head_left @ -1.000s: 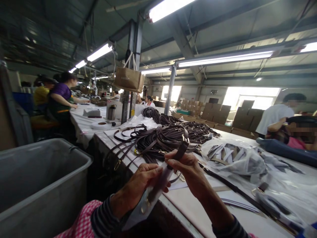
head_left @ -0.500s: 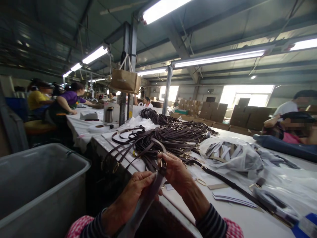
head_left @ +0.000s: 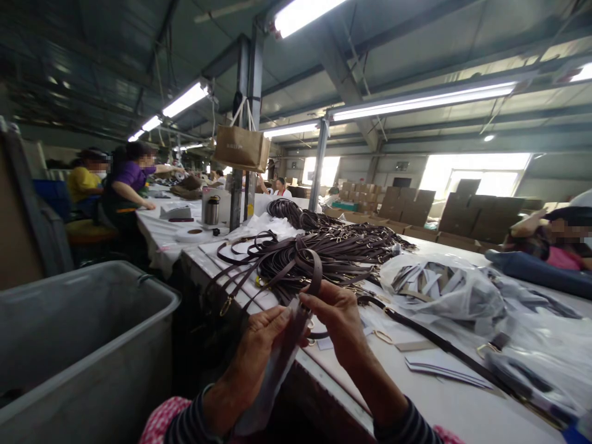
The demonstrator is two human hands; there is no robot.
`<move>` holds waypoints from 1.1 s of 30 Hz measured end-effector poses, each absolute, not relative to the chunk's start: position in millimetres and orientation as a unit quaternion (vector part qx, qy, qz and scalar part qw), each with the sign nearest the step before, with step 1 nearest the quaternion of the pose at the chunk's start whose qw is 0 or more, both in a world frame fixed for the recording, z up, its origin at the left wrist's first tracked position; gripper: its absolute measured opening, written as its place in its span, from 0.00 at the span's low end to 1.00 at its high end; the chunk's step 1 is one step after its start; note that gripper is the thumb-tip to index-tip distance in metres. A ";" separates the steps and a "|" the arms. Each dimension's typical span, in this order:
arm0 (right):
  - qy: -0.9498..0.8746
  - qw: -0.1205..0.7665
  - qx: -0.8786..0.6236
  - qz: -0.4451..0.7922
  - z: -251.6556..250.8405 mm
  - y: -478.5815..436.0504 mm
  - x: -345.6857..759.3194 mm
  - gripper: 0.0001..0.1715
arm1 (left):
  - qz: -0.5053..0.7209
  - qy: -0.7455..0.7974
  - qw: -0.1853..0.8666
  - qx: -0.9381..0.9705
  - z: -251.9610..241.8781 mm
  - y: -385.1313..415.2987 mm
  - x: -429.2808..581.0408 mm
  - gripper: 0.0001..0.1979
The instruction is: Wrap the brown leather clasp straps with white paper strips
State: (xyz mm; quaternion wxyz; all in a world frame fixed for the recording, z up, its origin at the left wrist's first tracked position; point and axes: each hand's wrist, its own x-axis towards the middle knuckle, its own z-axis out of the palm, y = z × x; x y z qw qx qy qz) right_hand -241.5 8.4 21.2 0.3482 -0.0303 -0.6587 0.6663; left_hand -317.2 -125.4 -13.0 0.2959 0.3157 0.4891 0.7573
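Note:
My left hand is closed around a clear plastic sleeve that hangs down toward me, with a dark length showing through it. Just above, my right hand pinches a dark brown strap close to the sleeve's upper end. The strap loops up from my fingers toward a large heap of similar brown straps with gold-coloured buckles and clasps. My right fingertips partly cover where strap and sleeve meet.
A grey plastic bin stands at the left. On the white table lie a clear bag of strips, flat white pieces and another long dark strap. A metal flask stands farther back; co-workers sit on both sides.
My right hand has shifted its pinch onto the strap, and the brown loop above it stands out more. A gold metal fitting seen at my fingertips is now mostly hidden. The view has turned slightly left.

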 end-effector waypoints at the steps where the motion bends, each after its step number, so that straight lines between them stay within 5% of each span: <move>1: -0.667 0.362 -0.034 0.651 20.8 6.7 -240.8 0.10 | 0.753 0.491 0.300 0.320 -12.1 -126.0 -316.1 0.19; 4: -0.669 0.364 -0.036 0.647 17.7 2.0 -236.8 0.13 | 0.725 0.509 0.307 0.347 -8.3 -128.6 -313.9 0.18; 9: -0.559 0.228 -0.024 0.797 18.1 8.6 -240.4 0.27 | 0.692 0.539 0.314 0.363 -2.3 -128.6 -312.0 0.18; 13: -0.426 0.238 -0.014 0.873 39.3 25.0 -257.7 0.24 | 0.712 0.526 0.310 0.348 0.5 -120.0 -312.8 0.17; 21: -0.573 0.272 0.048 0.771 37.5 9.6 -249.4 0.15 | 0.774 0.477 0.255 0.329 31.3 -105.3 -320.7 0.17; 26: -0.466 0.239 0.036 0.851 56.0 22.2 -257.8 0.29 | 0.722 0.551 0.235 0.348 33.8 -110.1 -312.5 0.23; 29: -0.404 0.264 0.035 0.875 80.4 29.7 -265.6 0.27 | 0.682 0.587 0.261 0.350 28.9 -116.2 -313.7 0.27; 33: -0.577 0.265 0.118 0.763 74.0 7.8 -263.1 0.28 | 0.712 0.578 0.209 0.340 38.3 -125.7 -332.7 0.22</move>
